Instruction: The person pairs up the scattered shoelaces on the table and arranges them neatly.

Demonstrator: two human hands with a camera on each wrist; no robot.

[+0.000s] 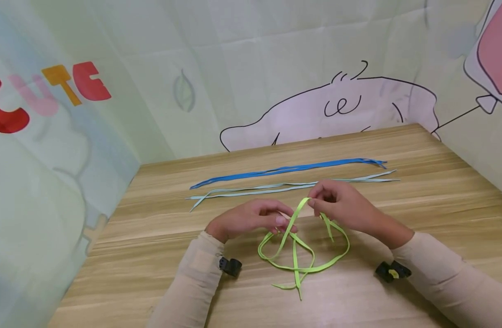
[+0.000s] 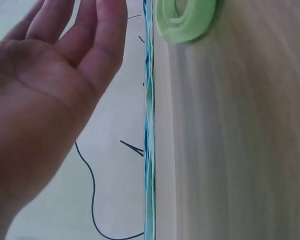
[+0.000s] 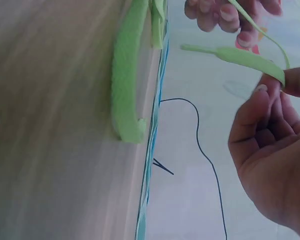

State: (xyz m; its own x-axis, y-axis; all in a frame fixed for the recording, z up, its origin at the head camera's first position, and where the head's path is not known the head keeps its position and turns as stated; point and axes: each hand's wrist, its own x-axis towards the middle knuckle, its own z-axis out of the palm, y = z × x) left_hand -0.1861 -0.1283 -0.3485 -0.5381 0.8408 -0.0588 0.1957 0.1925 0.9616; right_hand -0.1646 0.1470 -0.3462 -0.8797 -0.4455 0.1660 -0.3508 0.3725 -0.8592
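Note:
A yellow-green shoelace lies in loose loops on the table, and part of it rises to the hands. Between thumb and index finger, my right hand pinches this lace; in the right wrist view a short lace end sticks out past the pinch. My left hand is just left of the raised strand, its fingers relaxed and slightly bent. From the right wrist view, the strand passes close by the left fingertips. The left wrist view shows the left palm with fingers extended, their tips out of frame.
Behind the hands, a pair of pale blue-green shoelaces stretches across the wooden table. Farther back lies a blue pair. A printed cloth hangs along the table's back and left sides. Each sleeve has a black wrist device.

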